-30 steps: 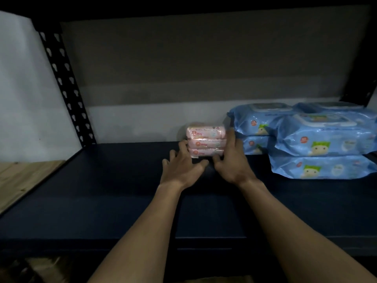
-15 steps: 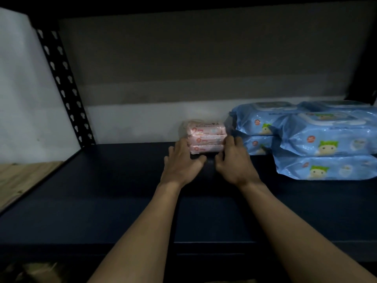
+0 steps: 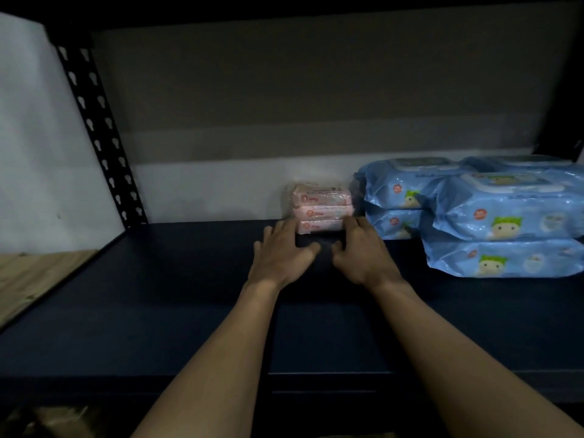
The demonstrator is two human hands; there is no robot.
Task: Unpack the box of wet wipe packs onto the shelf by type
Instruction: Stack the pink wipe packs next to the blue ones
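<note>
Pink wipe packs (image 3: 320,208), three of them stacked flat, are sitting at the back edge of the dark shelf (image 3: 158,311), close against the rear wall and just beside the blue wipe packs (image 3: 505,213), which are piling two high toward the shelf's right end. The left hand (image 3: 281,252) is lying spread and flat on the shelf with its fingertips touching the stack's lower left corner, and the right hand (image 3: 360,251) is doing the same at the lower right; both are open, palms down, gripping nothing, only bracketing the bottom pack. This is looking like the squaring-up of the pink stack, so the thing to get right is even pressure from both sides: nudging low on the bottom pack alone is risking the upper two sliding off line, so the fingers ought to be rising to catch all three edges together. Soft packs are giving under a push, so gentle taps are serving better than a shove. Keeping a sliver of gap from the blue pile is keeping the two types readable. At the left end a perforated black upright (image 3: 104,137) is marking the shelf's corner, with plenty of bare shelf between it and the stack.
</note>
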